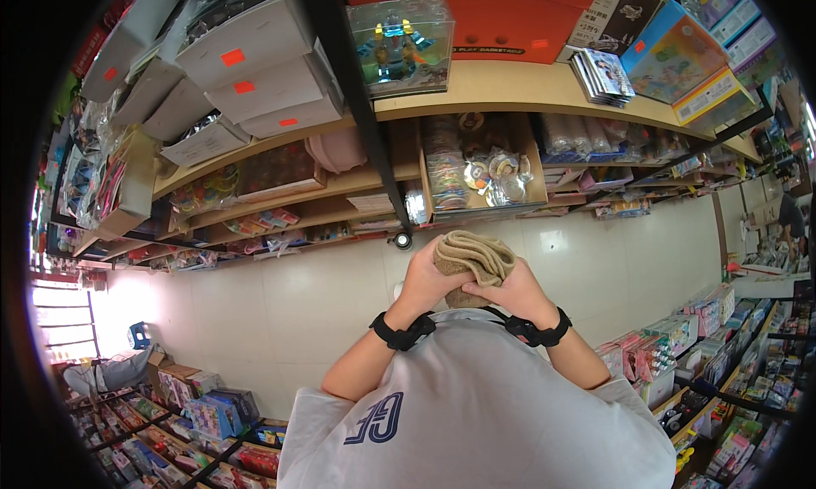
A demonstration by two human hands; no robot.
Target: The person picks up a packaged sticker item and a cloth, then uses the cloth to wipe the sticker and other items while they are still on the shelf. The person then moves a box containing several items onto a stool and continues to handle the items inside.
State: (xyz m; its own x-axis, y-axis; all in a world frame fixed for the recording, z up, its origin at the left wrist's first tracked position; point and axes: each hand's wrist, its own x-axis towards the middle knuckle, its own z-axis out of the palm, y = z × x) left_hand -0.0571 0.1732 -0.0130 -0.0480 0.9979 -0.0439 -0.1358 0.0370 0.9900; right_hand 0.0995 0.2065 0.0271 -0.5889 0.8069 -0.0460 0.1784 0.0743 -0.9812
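Bunched into loose folds, a brown cloth is held in front of my chest, between both hands. My left hand grips its left side, with the thumb across the lower front. On the other side my right hand holds the cloth, its thumb meeting the left one. The fingers of both hands are largely hidden behind the folds. Just beyond the cloth stands a wooden shelf unit with a cardboard box of round badges and wrapped discs on a lower level.
A clear display case with a robot figure stands on the upper shelf beside a black metal post. White boxes are stacked at left, a pile of small packs at right. Shelves of goods stand behind me. A person is at far right.
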